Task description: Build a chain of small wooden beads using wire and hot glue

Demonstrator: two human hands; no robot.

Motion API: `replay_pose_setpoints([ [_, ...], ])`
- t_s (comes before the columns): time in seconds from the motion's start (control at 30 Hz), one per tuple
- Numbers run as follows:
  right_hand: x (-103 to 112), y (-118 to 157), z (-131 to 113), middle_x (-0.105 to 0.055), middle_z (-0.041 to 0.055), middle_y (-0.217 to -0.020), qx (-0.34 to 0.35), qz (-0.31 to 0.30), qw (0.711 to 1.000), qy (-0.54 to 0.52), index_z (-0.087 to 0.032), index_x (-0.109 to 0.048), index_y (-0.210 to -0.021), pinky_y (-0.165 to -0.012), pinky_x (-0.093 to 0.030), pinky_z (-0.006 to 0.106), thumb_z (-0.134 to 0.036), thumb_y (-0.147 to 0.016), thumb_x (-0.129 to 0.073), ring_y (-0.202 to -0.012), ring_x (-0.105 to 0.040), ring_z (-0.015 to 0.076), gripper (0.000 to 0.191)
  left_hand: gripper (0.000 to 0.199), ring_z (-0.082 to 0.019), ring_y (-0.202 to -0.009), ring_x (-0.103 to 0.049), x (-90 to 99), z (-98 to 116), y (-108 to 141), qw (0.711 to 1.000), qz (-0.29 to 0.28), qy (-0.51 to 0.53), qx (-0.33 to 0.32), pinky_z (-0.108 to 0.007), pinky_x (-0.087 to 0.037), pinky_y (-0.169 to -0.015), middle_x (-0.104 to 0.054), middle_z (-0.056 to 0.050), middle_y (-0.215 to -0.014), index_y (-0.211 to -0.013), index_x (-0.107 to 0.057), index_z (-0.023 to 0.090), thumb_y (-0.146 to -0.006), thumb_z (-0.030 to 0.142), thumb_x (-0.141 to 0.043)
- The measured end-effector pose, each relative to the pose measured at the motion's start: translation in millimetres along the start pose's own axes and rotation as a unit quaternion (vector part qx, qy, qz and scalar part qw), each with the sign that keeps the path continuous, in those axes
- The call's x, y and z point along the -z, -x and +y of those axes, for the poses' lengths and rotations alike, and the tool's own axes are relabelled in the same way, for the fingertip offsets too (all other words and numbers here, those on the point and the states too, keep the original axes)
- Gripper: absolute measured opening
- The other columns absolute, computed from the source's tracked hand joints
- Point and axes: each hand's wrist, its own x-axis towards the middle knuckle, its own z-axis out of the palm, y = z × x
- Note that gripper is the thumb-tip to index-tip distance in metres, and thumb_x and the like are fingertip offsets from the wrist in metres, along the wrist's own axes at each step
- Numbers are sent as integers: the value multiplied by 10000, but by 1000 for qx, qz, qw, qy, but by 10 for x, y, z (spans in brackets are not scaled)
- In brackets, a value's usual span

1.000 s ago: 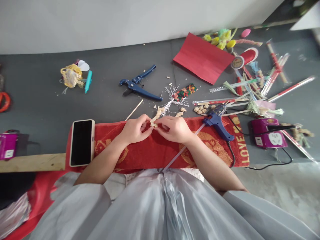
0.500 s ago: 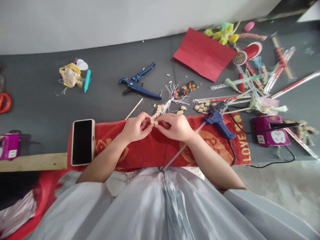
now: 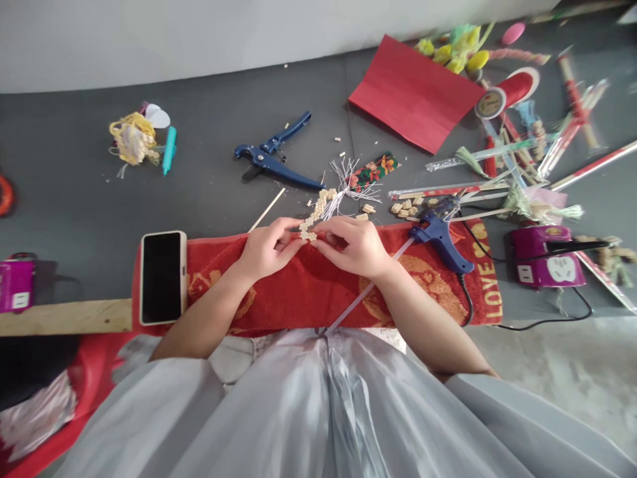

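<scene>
A pale strip of small joined pieces [image 3: 315, 214] runs up and right from between my hands, above the red towel [image 3: 308, 292]. My left hand [image 3: 271, 247] pinches its lower end from the left. From the right, my right hand [image 3: 353, 245] grips the same end between thumb and fingers. White threads [image 3: 343, 192] fan out beside the strip's far end, next to a floral-patterned piece [image 3: 374, 172]. Small bundles of pale sticks [image 3: 405, 208] lie right of the threads. A blue glue gun [image 3: 440, 242] rests on the towel's right part.
Blue cutters [image 3: 279, 159] and a thin stick [image 3: 267, 209] lie beyond my hands. A phone [image 3: 162, 279] sits at the towel's left end. Red paper [image 3: 415, 93], a thread spool [image 3: 512, 93] and a purple socket block [image 3: 547, 259] are to the right.
The view has shifted slightly. My fingers have spread a little around the pale strip, and more of it shows between my hands.
</scene>
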Motion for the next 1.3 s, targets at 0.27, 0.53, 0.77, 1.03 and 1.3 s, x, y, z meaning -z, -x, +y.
replay_pose_setpoints([
  [0.27,-12,3,12,-677,5,-691,36,21,999,22,-164,-738,-949,-542,-426,210,-231,-948,-632,-542,-529,87,126,200,-34,-440,-372,-12,-23,1,999,18,12,-24,-136,-364,-510,-395,134,-529,-1150,-641,183,-963,253,-639],
  [0.53,28,-3,-12,-643,-24,-657,65,25,995,77,-157,-726,-948,-521,-385,215,-231,-942,-618,-502,-485,67,131,329,-52,-521,-502,17,22,-21,980,-51,150,120,-153,-413,-496,-572,53,-683,-1144,-635,175,-914,408,-672],
  [0.77,13,7,-2,-664,-19,-673,100,19,985,136,-163,-731,-948,-517,-366,229,-201,-947,-589,-534,-528,77,146,580,-73,-522,-552,54,31,-85,913,-116,274,279,-185,-488,-507,-629,3,-666,-930,-651,160,-879,734,-587],
  [1.03,-3,37,43,-711,19,-730,100,-33,984,145,-190,-752,-958,-531,-339,262,-302,-1014,-560,-583,-582,103,230,546,-86,-560,-609,76,55,-142,876,-130,321,337,-196,-535,-533,-659,-10,-667,-856,-649,154,-757,679,-760],
  [1.3,32,24,32,-684,-1,-663,100,-13,986,135,-202,-761,-922,-519,-318,269,-306,-992,-598,-533,-539,98,205,357,-72,-512,-544,93,64,-186,875,-112,290,372,-172,-414,-439,-590,19,-602,-768,-623,167,-746,501,-749],
])
